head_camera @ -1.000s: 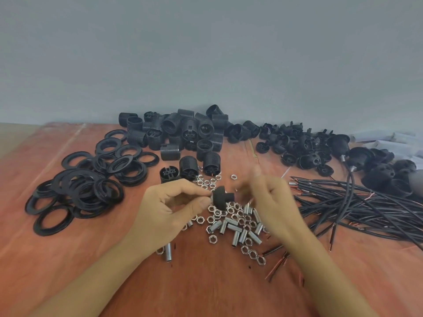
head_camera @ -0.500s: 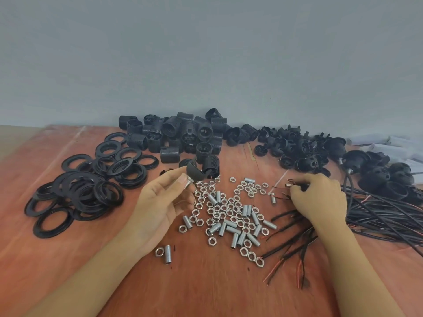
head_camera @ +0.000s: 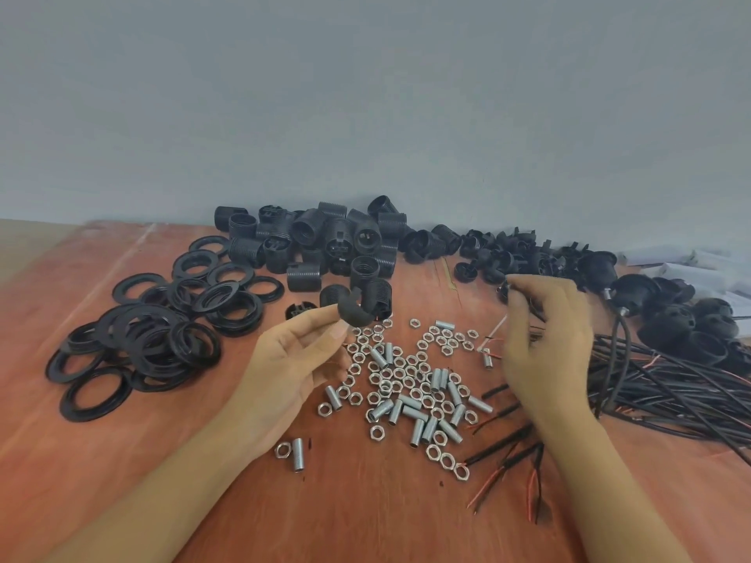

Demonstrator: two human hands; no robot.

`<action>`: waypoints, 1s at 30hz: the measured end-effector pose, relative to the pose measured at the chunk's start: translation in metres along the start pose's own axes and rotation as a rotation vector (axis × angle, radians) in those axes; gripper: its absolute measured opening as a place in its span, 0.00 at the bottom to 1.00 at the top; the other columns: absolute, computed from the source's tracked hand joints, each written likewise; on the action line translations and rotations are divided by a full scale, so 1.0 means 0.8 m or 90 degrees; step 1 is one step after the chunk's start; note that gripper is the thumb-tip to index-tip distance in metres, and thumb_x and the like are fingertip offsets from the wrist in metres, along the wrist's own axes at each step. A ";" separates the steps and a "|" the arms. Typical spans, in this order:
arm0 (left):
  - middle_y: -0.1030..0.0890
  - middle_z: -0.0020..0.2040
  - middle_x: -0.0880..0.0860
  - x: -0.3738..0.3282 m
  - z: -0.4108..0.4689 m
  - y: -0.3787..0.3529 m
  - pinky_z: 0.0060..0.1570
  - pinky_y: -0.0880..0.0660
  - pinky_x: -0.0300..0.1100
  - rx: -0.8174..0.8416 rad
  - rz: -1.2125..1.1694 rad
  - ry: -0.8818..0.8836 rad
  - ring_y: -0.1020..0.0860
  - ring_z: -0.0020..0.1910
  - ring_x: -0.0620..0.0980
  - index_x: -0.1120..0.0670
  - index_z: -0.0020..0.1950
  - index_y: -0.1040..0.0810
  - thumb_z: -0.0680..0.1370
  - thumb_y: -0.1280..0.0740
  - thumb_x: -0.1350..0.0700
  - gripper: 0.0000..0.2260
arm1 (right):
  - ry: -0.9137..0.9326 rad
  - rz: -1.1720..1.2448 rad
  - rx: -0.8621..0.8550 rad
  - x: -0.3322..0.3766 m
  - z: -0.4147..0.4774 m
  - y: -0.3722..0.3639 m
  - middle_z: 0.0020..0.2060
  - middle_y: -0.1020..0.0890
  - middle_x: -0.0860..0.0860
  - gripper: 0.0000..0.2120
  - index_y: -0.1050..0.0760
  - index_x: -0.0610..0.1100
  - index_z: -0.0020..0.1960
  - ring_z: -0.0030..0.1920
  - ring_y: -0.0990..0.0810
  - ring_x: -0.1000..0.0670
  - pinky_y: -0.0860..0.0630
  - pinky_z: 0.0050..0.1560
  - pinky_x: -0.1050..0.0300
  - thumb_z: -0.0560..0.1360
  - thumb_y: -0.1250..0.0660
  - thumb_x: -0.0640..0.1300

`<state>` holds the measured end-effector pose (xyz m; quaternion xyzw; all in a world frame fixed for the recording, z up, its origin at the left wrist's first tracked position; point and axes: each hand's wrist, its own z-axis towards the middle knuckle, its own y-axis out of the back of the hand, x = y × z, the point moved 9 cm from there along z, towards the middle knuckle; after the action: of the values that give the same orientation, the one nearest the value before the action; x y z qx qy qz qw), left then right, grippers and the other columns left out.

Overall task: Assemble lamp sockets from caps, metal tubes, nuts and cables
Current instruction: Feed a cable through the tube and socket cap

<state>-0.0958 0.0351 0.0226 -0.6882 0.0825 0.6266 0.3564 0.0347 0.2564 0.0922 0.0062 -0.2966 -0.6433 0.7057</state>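
My left hand (head_camera: 298, 359) pinches a black socket cap (head_camera: 354, 311) between thumb and fingertips, held above the table. My right hand (head_camera: 546, 343) is raised over the cable bundle and pinches the end of a black cable (head_camera: 515, 289) near its fingertips. Between the hands lies a scatter of metal threaded tubes (head_camera: 418, 408) and hex nuts (head_camera: 390, 375). A bundle of black cables (head_camera: 666, 384) with red wire ends spreads to the right.
Black rings (head_camera: 158, 331) pile at the left. Threaded black socket bodies (head_camera: 325, 245) heap at the back centre, small caps (head_camera: 524, 258) further right, and cabled sockets (head_camera: 682, 319) at far right. A lone tube and nut (head_camera: 293, 453) lie near my left wrist. A grey wall stands behind.
My right hand left the cap, reached right to the cables and has lifted a cable end. My left hand kept the cap and raised it slightly toward the back.
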 end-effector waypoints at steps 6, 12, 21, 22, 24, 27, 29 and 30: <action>0.20 0.39 0.53 -0.001 -0.002 -0.002 0.35 0.23 0.37 -0.006 0.036 -0.008 0.23 0.33 0.46 0.57 0.49 0.15 0.68 0.29 0.54 0.13 | 0.079 0.260 0.164 0.084 -0.036 -0.056 0.44 0.23 0.57 0.11 0.22 0.45 0.59 0.43 0.23 0.59 0.25 0.43 0.65 0.81 0.38 0.46; 0.19 0.37 0.51 -0.006 -0.002 -0.003 0.35 0.24 0.38 0.009 0.106 -0.051 0.24 0.34 0.47 0.55 0.47 0.15 0.70 0.29 0.53 0.10 | 0.088 0.283 0.207 0.085 -0.048 -0.069 0.47 0.19 0.51 0.11 0.19 0.43 0.58 0.47 0.22 0.57 0.27 0.48 0.66 0.77 0.31 0.37; 0.18 0.41 0.54 -0.006 -0.001 -0.003 0.36 0.24 0.37 0.025 0.144 -0.085 0.23 0.34 0.47 0.59 0.55 0.17 0.71 0.30 0.58 0.13 | 0.090 0.301 0.234 0.085 -0.048 -0.068 0.44 0.18 0.54 0.11 0.19 0.44 0.58 0.42 0.22 0.59 0.26 0.43 0.65 0.80 0.36 0.47; 0.18 0.40 0.54 -0.006 -0.001 -0.004 0.36 0.24 0.37 0.031 0.149 -0.089 0.23 0.34 0.47 0.59 0.55 0.17 0.72 0.30 0.58 0.13 | 0.074 0.308 0.242 0.083 -0.050 -0.070 0.45 0.18 0.56 0.11 0.20 0.46 0.58 0.44 0.21 0.59 0.24 0.44 0.63 0.80 0.36 0.48; 0.18 0.38 0.53 -0.007 -0.002 -0.005 0.36 0.24 0.37 0.038 0.161 -0.099 0.22 0.34 0.47 0.60 0.55 0.18 0.72 0.30 0.58 0.13 | 0.032 0.328 0.260 0.079 -0.053 -0.073 0.47 0.16 0.56 0.09 0.23 0.51 0.58 0.48 0.18 0.58 0.20 0.46 0.57 0.79 0.35 0.50; 0.19 0.37 0.52 -0.009 -0.002 -0.006 0.36 0.24 0.38 0.041 0.168 -0.116 0.23 0.34 0.47 0.60 0.55 0.18 0.72 0.30 0.58 0.13 | 0.034 0.338 0.270 0.078 -0.052 -0.073 0.46 0.16 0.54 0.08 0.22 0.49 0.56 0.48 0.17 0.56 0.19 0.46 0.54 0.78 0.34 0.49; 0.19 0.36 0.51 -0.012 -0.002 -0.006 0.36 0.24 0.38 0.040 0.161 -0.128 0.23 0.33 0.47 0.58 0.54 0.17 0.72 0.31 0.58 0.12 | 0.055 0.326 0.267 0.082 -0.051 -0.071 0.44 0.18 0.57 0.07 0.21 0.47 0.55 0.45 0.18 0.57 0.21 0.45 0.59 0.78 0.33 0.47; 0.20 0.36 0.51 -0.013 -0.002 -0.006 0.36 0.24 0.37 0.039 0.152 -0.132 0.24 0.33 0.47 0.57 0.53 0.16 0.72 0.31 0.57 0.11 | 0.062 0.318 0.263 0.083 -0.051 -0.070 0.44 0.19 0.58 0.07 0.21 0.47 0.54 0.45 0.19 0.58 0.22 0.44 0.61 0.78 0.33 0.46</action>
<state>-0.0938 0.0340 0.0339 -0.5939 0.1455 0.7295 0.3065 0.0011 0.1711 0.0643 0.1067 -0.3792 -0.3759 0.8388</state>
